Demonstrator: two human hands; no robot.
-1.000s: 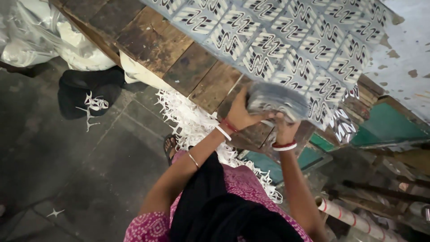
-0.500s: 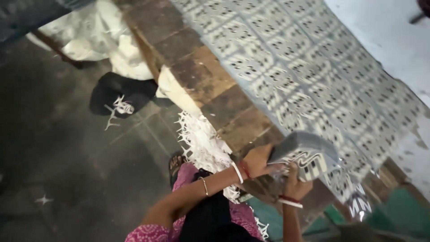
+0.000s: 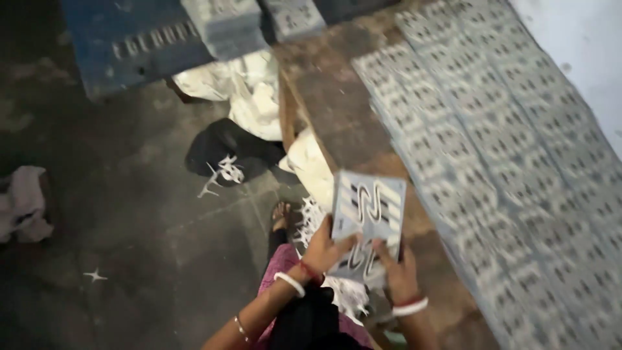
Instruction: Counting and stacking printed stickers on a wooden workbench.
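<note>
Both my hands hold a grey stack of printed cardboard sheets [image 3: 367, 220] with a curvy black-and-white cut-out pattern. My left hand [image 3: 326, 246] grips its lower left edge, and my right hand [image 3: 396, 272] grips its lower right edge. The stack is lifted clear of the wooden table [image 3: 343, 116] and hangs over the table's near edge. To the right, a big spread of the same patterned sheets [image 3: 505, 142] covers the table top.
White paper offcuts [image 3: 311, 220] lie on the dark floor by my foot [image 3: 280, 216]. A black bag [image 3: 223, 155], white sacks [image 3: 249, 97], a blue crate [image 3: 139, 39] and a pale cloth [image 3: 23, 201] sit on the floor to the left.
The view has swung left and down along the table. The stack in my hands has come off the spread of sheets and now faces me flat, pattern up.
</note>
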